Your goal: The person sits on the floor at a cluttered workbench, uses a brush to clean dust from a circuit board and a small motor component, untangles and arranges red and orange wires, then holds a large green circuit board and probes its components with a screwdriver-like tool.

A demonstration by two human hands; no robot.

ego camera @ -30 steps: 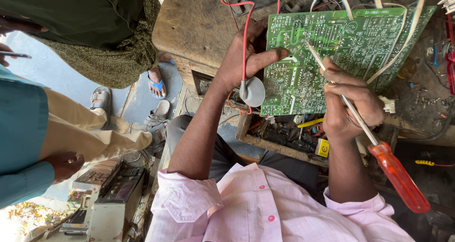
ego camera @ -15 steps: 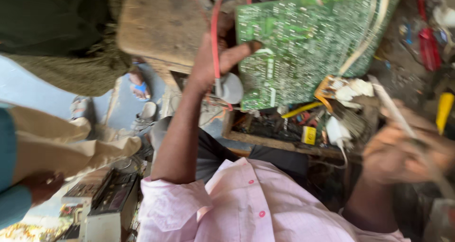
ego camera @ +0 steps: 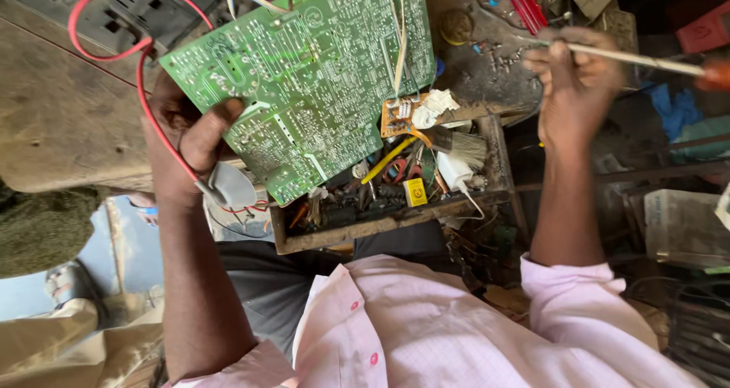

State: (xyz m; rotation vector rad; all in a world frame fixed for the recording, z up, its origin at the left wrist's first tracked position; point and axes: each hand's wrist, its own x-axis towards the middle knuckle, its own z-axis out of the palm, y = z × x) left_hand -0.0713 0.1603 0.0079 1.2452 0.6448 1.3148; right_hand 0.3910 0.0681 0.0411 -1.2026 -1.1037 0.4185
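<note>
Over tray (ego camera: 380,228) | circuit board (ego camera: 319,76): 1 | screwdriver (ego camera: 646,60): 1 | hands: 2

Wooden tray (ego camera: 380,227): holds many small parts, among them a yellow block (ego camera: 414,192) and a white plug (ego camera: 455,169).
Brush (ego camera: 460,143): lies on the tray.
Red pliers (ego camera: 525,4): on the dark bench.
Blue cloth (ego camera: 673,110): at right side.

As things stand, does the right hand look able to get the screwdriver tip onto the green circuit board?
Probably yes. The right hand grips the screwdriver off to the board's side, and the circuit board, held up by the left hand, shows an open face; only white wires cross part of it.
</note>
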